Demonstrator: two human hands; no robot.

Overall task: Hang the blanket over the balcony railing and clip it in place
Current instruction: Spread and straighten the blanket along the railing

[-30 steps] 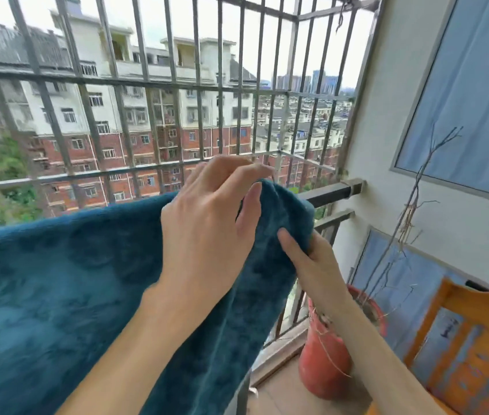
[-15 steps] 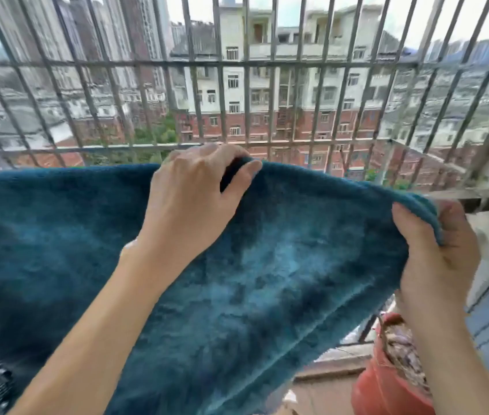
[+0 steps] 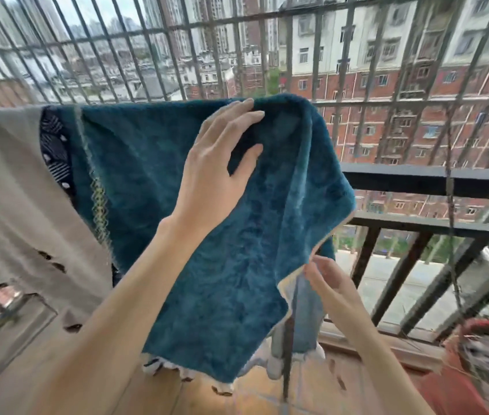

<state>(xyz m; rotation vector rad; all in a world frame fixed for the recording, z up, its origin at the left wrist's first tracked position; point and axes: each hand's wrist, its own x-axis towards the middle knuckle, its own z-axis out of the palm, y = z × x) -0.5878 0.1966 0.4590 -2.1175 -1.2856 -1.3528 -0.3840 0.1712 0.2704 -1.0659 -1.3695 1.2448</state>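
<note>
Blanket (image 3: 153, 181): teal, hanging on your side of the grille, its top fold up at the bars; what carries it there is hidden.
Your left hand (image 3: 219, 166): lies flat on the blanket near the top fold, fingers straight, thumb spread.
Your right hand (image 3: 325, 281): low down, fingertips pinching the pale hem.
Railing (image 3: 429, 181): dark, bare to the right of the blanket.
Nearby: beige cloth (image 3: 9, 187) on the left, red pot (image 3: 459, 390) at lower right.

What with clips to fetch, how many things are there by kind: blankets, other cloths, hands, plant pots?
teal blanket: 1
beige cloth: 1
hands: 2, the left hand and the right hand
red plant pot: 1
Total: 5
</note>
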